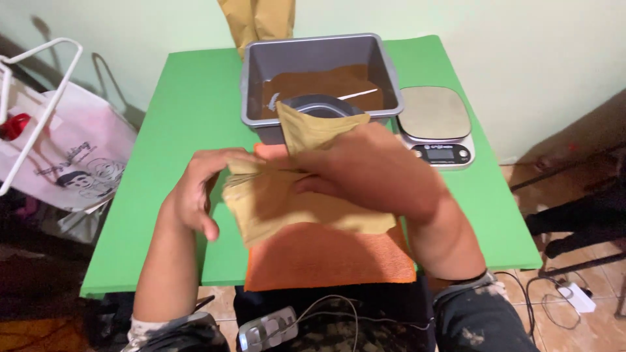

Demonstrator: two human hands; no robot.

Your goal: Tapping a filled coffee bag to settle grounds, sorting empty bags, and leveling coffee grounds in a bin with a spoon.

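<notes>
Head view: a white bag (65,156) hangs off the table's (189,111) left edge, with a red item (14,125) at its top. On the green table, the left hand (199,189) curls its fingers around the left end of a stack of tan pouches (293,208), thumb on top. Those pouches sit over an orange cloth (326,257) at the near edge. The right hand (372,173) grips the stack's upper side, its fingers folded over one pouch whose corner sticks up. Behind the hands, at the far edge, a grey tub (319,58) holds brown powder (326,81) and a dark scoop (319,104). Just right of the tub rests a kitchen scale (435,124). More tan pouches (257,19) lean against the wall beyond the far edge.
</notes>
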